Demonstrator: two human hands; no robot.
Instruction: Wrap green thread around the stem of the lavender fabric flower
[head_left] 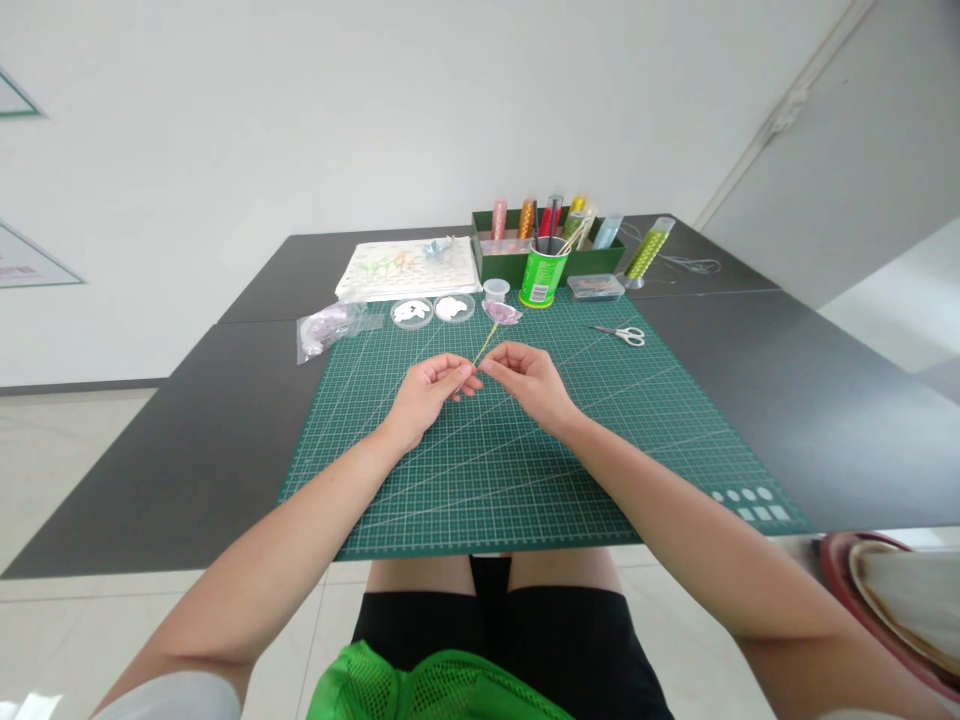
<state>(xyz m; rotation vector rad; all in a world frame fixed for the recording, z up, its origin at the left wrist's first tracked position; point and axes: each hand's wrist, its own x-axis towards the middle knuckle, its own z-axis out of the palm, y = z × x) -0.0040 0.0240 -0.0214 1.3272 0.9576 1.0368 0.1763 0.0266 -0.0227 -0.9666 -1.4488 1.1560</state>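
Between my hands is an artificial flower (pixel 501 312) with pale purple petals and a thin yellow-green stem, tilted up and to the right over the green cutting mat (pixel 480 490). My left hand (pixel 435 393) pinches the stem's lower end between thumb and fingers. Close against it, my right hand (pixel 529 382) pinches the stem just above, its fingertips almost touching the left ones. The very end of the stem is hidden by the fingers. Beyond the flower stands a small clear round cup (pixel 496 290).
Scissors (pixel 628 335) lie at the mat's right. Behind are a green can (pixel 543 280) of tools, a dark green box (pixel 491 266) of thread spools, a clear case (pixel 595 287) and a green spool (pixel 649 248). Leftward are two white-filled dishes (pixel 412 313), papers (pixel 375 290) and a plastic bag (pixel 319 335).
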